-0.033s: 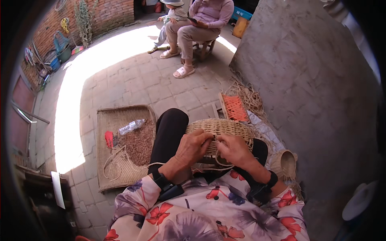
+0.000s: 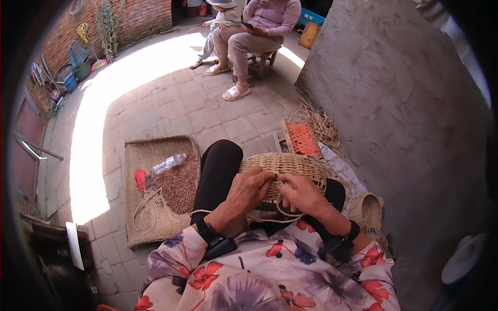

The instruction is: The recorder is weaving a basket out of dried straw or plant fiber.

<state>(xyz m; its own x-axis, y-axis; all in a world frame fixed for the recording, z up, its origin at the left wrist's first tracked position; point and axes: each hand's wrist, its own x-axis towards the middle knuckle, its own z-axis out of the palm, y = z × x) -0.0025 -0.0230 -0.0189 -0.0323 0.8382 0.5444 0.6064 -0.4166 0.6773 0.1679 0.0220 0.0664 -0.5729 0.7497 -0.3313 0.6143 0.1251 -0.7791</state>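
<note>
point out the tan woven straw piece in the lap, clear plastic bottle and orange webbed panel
Tan woven straw piece (image 2: 283, 163), head view: upper surface
Clear plastic bottle (image 2: 169, 164), head view: middle of body
Orange webbed panel (image 2: 302, 138), head view: middle of webbing

You have a grey-brown floor of rectangular paving blocks (image 2: 176, 111) before you. A shallow, rectangular tan woven tray (image 2: 136, 155) lies on it to your left; ahead, towards your right, rest a wooden frame with bright orange webbing (image 2: 302, 139) and loose straw-coloured cords (image 2: 320, 120).
</note>
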